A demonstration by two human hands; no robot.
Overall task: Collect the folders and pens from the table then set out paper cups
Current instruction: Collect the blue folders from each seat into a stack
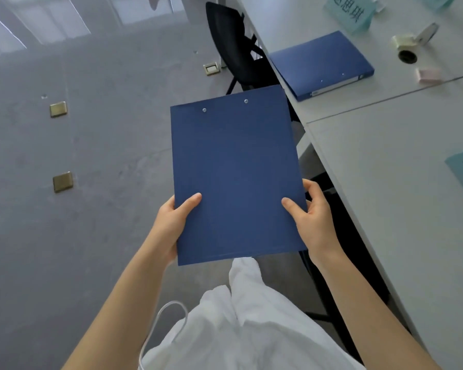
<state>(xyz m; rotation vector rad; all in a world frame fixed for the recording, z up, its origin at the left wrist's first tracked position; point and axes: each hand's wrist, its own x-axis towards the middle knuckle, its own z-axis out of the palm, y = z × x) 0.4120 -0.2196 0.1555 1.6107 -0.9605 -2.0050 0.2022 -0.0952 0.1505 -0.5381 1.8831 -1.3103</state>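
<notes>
The long white surface (385, 161) runs along the right, a second blue folder (322, 62) lying flat on it. Off the surface, above the grey floor (78, 156), a blue folder (235, 177) is held level: left hand (171, 225) and right hand (314, 222) each grip a near corner, thumbs on top.

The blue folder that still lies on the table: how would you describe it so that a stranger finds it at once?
Start from the long white table on the right. Near its edge, beside the black chair, lies the blue folder, flat and closed. Unlike the folder in both hands, it is untouched and shows a white spine label.
</notes>
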